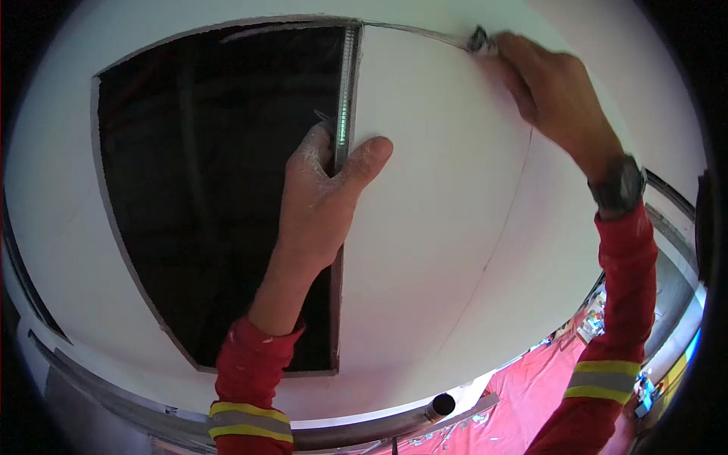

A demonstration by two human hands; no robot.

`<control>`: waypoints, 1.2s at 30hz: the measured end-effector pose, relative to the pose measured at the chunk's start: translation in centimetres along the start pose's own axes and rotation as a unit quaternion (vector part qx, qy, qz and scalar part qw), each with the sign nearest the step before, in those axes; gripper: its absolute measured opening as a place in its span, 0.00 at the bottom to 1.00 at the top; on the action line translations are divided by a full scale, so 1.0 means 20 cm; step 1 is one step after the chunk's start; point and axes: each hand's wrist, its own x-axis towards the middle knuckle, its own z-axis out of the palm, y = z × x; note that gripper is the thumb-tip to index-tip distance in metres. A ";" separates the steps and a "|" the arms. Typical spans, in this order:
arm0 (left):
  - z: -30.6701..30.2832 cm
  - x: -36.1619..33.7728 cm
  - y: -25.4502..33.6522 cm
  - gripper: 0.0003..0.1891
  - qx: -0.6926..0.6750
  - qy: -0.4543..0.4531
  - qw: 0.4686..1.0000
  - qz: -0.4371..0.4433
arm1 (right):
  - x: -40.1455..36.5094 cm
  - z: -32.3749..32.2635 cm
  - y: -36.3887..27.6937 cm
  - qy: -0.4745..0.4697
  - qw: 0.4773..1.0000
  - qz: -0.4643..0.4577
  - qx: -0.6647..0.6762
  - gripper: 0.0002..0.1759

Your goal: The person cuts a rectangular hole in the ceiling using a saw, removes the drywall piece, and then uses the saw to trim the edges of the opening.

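Two bare hands, both mine, reach up to a white board [432, 197] that closes the right part of a dark opening [220, 174] in a white surface.

(a) My left hand [326, 189], dusted white, is at the middle of the scene on the board's left edge. Its fingers curl behind that edge into the opening and the thumb presses flat on the board's white face. A narrow metal strip [346, 91] with a greenish sheen runs along this edge toward the far side and passes between thumb and fingers. The hand is clenched on the metal strip and the edge together.

(b) My right hand [557, 98] is at the far right, well apart from the left. Its fingertips pinch a dark tool [479, 39], which touches the thin grey seam along the board's far edge. What kind of tool it is, the blur does not let me tell.

(c) A faint pencil line [504, 227] curves down the surface to the right of the board, from the right wrist toward the near side.

(d) A dark wristwatch [618, 186] sits on the right wrist. Both sleeves are red, each with a yellow-edged grey band.

(e) Near the lower edge lie a grey metal tube [440, 406] and, to its right, a red sheet [531, 394] strewn with small objects.
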 end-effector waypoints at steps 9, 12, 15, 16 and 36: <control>0.03 0.00 0.03 0.25 -0.026 0.007 1.000 -0.003 | -0.20 0.02 0.23 0.018 0.999 0.036 0.030 0.15; 0.01 -0.01 0.04 0.23 -0.008 0.008 1.000 -0.001 | -0.24 0.03 0.24 0.009 1.000 -0.014 0.019 0.15; 0.02 -0.01 0.03 0.23 -0.004 0.021 1.000 -0.003 | -0.23 0.03 0.22 0.023 0.999 -0.040 -0.001 0.15; 0.01 0.01 0.02 0.22 0.002 0.011 1.000 0.005 | -0.22 0.05 0.19 0.033 0.998 -0.052 -0.003 0.16; 0.03 -0.01 0.05 0.22 -0.004 0.000 1.000 -0.001 | -0.17 0.02 0.16 0.011 1.000 0.011 0.016 0.10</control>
